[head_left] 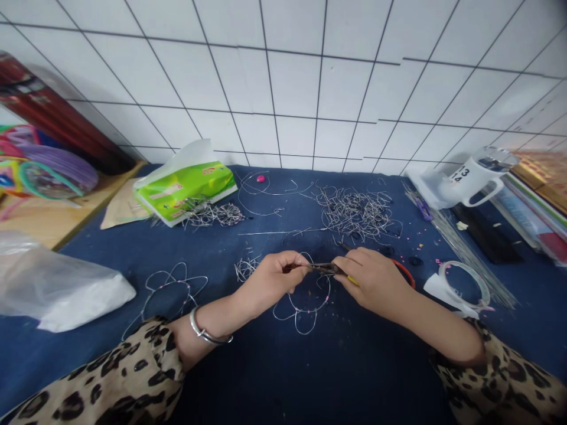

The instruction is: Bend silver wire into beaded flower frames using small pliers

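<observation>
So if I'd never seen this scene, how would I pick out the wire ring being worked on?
On the blue surface, find the left hand and right hand near the centre. Between them is a thin wire ring with pink dots and outer loops. Unlike the similar ring near the left sleeve, this one has pliers at its upper edge.

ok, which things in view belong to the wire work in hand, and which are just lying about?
Likely part of it:
- beaded wire frame, in the left hand
- pliers, in the right hand
- wire tangle
- straight wires

Likely just lying about:
- white mug
- green packet
- plastic bag
</observation>
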A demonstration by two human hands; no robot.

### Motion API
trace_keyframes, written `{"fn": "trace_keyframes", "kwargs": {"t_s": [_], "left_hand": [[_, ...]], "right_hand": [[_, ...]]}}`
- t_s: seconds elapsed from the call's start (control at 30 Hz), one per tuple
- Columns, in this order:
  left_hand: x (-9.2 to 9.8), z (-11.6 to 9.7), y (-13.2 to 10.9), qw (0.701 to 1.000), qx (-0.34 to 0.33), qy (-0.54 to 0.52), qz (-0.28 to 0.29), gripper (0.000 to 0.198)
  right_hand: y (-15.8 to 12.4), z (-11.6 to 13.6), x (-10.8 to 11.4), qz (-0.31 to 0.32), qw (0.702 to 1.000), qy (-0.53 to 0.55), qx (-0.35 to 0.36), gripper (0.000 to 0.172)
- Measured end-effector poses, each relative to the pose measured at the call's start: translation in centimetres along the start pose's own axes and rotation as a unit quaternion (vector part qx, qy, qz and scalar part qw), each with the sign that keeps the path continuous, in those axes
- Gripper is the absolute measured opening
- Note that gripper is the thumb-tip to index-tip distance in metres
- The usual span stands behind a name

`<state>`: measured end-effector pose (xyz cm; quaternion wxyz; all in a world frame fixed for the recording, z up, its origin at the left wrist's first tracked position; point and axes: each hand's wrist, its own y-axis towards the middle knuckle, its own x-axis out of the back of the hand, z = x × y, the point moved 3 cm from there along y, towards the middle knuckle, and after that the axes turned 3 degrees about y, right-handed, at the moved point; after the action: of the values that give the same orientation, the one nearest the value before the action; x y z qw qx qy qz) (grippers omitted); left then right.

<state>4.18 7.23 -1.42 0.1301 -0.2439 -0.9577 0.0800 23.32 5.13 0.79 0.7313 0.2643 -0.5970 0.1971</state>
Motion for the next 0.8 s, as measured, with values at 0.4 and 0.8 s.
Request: {"fn": "trace_keyframes", "kwargs": {"t_s": [0.4,0.8], "left_hand": [[-0.26,-0.32,-0.06,0.998,0.017,0.065,0.0,0.013],[0.01,0.14,-0.06,1.0,0.028,-0.008,-0.004,0.018]], "right_hand": [[-0.15,0.6,-0.15,-0.007,0.999,-0.047,0.01,0.024],[-0.17,-0.21,-0.56,-0.019,0.999,0.042,-0.026,0.022]]}}
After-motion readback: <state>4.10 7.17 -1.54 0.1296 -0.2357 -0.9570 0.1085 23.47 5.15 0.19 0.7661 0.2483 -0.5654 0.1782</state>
